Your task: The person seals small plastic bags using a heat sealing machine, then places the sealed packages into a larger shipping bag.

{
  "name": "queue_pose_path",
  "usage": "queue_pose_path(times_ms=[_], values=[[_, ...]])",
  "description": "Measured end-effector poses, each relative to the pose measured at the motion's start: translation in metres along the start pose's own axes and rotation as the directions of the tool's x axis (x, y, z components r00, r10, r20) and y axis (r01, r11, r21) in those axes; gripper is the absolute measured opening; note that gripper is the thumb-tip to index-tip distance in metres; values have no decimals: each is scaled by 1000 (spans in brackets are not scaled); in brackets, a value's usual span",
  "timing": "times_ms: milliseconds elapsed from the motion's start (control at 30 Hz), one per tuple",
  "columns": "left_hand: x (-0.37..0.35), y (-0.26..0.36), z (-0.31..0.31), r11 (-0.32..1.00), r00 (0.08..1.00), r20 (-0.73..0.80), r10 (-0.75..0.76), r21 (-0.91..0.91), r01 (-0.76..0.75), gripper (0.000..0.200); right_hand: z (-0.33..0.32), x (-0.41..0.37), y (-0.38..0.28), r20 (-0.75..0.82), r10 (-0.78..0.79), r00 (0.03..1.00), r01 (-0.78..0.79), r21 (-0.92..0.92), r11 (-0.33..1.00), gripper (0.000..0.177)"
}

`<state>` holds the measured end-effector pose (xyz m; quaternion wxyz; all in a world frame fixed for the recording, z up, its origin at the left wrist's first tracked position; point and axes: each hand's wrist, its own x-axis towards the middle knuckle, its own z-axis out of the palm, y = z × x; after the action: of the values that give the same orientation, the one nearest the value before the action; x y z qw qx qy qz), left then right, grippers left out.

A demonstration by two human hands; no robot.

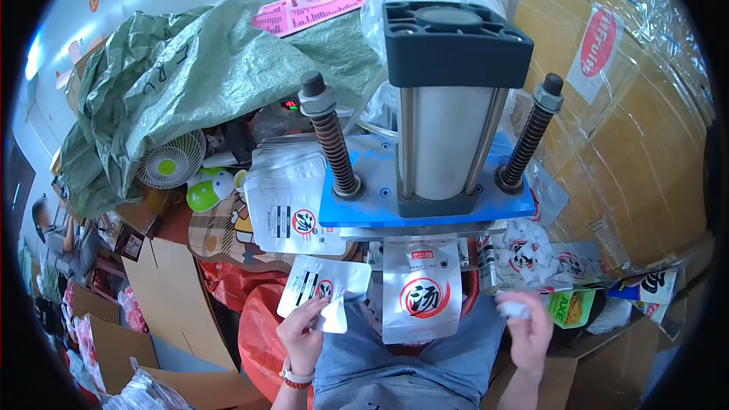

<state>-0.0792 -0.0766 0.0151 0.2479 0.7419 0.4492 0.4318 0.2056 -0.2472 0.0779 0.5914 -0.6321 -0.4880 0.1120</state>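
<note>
Left hand [304, 334] grips a printed pouch [323, 282] and small sachet [334, 317]; right hand [528, 330] pinches a second sachet [515, 308]. Between them, a hanging pouch [421, 296] sits under the pneumatic press [425, 205]. Hazard: fingers straying upward may get crushed.

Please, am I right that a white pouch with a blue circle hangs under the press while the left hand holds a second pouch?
Not quite: the head view shows the circle on the hanging pouch under the press is red, not blue. The left hand does hold a second pouch, the right hand a small packet.
</note>
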Motion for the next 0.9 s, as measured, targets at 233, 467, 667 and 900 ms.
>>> queue_pose_path(times_ms=[233,467,667,900], values=[[-2,37,2,934,948,100,304,166,-317,34,44,4,-13,195,-281,940,308,-129,943,45],[7,61,-9,845,773,343,533,-249,-473,21,45,16,-32,427,-541,725,606,-22,795,46],[-15,10,67,884,720,656,-228,-172,436,18,27,27,-1,389,-67,919,207,-329,921,69],[46,26,115,444,676,646,-355,-519,730,23,-19,41,55,48,24,999,13,-649,761,42]])
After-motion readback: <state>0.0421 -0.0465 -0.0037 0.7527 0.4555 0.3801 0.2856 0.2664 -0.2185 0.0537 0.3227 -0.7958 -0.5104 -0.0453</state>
